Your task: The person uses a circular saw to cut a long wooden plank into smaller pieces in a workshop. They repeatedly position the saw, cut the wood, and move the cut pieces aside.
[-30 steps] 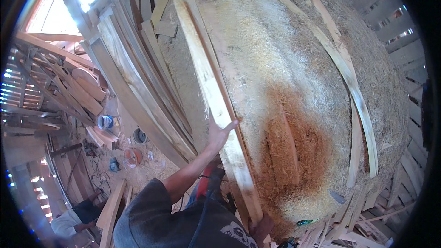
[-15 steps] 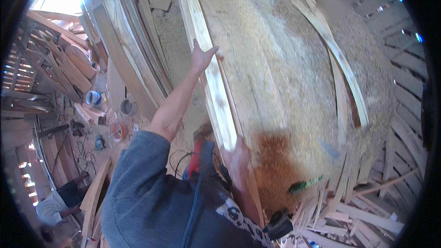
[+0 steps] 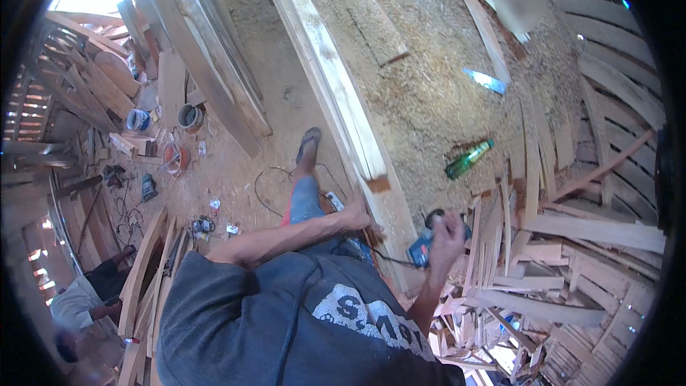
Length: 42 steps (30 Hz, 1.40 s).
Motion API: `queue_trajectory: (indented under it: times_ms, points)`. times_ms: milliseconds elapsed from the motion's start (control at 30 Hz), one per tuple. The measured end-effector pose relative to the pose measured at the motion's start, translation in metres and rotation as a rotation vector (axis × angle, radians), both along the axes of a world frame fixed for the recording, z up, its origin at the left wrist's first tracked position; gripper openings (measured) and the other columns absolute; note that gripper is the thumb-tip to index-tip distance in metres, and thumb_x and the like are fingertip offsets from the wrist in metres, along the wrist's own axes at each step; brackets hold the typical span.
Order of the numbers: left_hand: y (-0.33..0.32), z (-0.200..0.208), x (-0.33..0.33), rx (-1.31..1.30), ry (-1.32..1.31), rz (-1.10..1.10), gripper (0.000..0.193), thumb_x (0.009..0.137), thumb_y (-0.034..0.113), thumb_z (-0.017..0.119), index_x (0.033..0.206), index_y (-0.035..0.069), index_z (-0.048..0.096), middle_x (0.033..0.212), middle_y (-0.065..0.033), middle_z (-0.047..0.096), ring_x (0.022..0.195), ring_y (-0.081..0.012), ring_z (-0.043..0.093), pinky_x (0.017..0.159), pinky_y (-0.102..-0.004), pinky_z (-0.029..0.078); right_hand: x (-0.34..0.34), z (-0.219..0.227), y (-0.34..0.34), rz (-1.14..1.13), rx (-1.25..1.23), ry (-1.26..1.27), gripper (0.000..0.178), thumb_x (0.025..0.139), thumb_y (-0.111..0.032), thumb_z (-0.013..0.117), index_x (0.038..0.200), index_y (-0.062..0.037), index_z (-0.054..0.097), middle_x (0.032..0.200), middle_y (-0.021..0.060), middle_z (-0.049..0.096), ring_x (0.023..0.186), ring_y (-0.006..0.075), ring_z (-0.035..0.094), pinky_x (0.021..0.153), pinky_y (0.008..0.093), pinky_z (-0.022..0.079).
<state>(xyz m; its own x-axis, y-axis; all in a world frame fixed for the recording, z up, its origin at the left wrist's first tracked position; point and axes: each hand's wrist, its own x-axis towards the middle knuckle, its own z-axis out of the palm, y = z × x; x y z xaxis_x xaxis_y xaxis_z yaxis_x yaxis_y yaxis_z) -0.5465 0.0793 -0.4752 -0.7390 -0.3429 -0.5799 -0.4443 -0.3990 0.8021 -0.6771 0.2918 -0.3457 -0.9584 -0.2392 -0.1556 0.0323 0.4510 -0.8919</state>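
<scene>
A long pale plank with a dark patch on its near end lies on wider boards in front of me. My left hand is just off the plank's near end, by the left edge of the boards; its fingers are partly hidden. Farther right, my right hand is raised beside a blue-and-black corded power tool on the boards. Blur in the fingers hides whether they touch the tool. The tool's black cord runs left toward my body.
A green bottle lies on shavings right of the boards. Offcuts pile up at the lower right. Long planks lean at the left, near buckets and a power tool. Another person is at the lower left.
My left hand has come back from far up the plank to near its end. The right hand has left the plank's near end and moved right to the power tool. My view has shifted.
</scene>
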Motion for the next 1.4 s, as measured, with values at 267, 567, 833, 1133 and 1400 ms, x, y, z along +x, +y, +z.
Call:
queue_trajectory:
  times_ms: [267,567,833,1133,1400]
  points:
    - [-0.028,-0.081,-0.065,1.559,0.15,1.005,0.071,0.102,0.07,0.038,0.124,0.008,0.063,0.107,-0.0143,0.069,0.099,-0.0353,0.068,0.085,-0.049,0.058,-0.019,-0.071,0.099,-0.35,-0.033,-0.068,0.06,0.097,-0.029,0.075,0.143,0.0031,0.052,0.122,0.0192,0.066,0.087,0.0204,0.068,0.071,0.0306,0.056]
    - [-0.029,0.003,-0.108,1.585,0.307,1.235,0.074,0.095,0.081,0.043,0.1,0.009,0.058,0.084,-0.0096,0.06,0.074,-0.0273,0.06,0.065,-0.0439,0.054,-0.031,-0.086,0.075,-0.462,-0.176,-0.221,0.029,0.099,-0.017,0.067,0.117,0.0045,0.058,0.096,0.015,0.068,0.056,0.0186,0.061,0.041,0.0301,0.05]
    - [-0.068,0.311,-0.032,1.49,0.826,0.88,0.06,0.09,0.073,0.064,0.124,0.023,0.057,0.109,-0.006,0.071,0.108,-0.0206,0.067,0.102,-0.0578,0.047,-0.029,-0.089,0.068,-0.502,-0.266,-0.19,0.036,0.098,-0.013,0.068,0.126,0.0048,0.052,0.096,0.0157,0.066,0.054,0.0203,0.061,0.04,0.031,0.05]
    - [-0.123,0.387,-0.032,1.313,1.128,0.721,0.055,0.098,0.068,0.056,0.124,0.02,0.062,0.11,-0.0042,0.075,0.107,-0.0215,0.073,0.095,-0.0493,0.047,-0.04,-0.09,0.074,-0.572,-0.307,-0.426,0.051,0.098,-0.027,0.071,0.131,0.0049,0.049,0.088,0.0134,0.064,0.055,0.0191,0.061,0.043,0.0348,0.049]
    - [-0.129,0.379,-0.025,1.417,1.108,0.672,0.06,0.095,0.067,0.061,0.127,0.017,0.058,0.112,-0.0104,0.073,0.107,-0.0259,0.073,0.093,-0.0482,0.05,-0.05,-0.081,0.088,-0.395,-0.528,-0.645,0.027,0.098,-0.032,0.071,0.091,-0.0097,0.058,0.066,-0.0008,0.048,0.05,0.0111,0.049,0.041,0.0291,0.043]
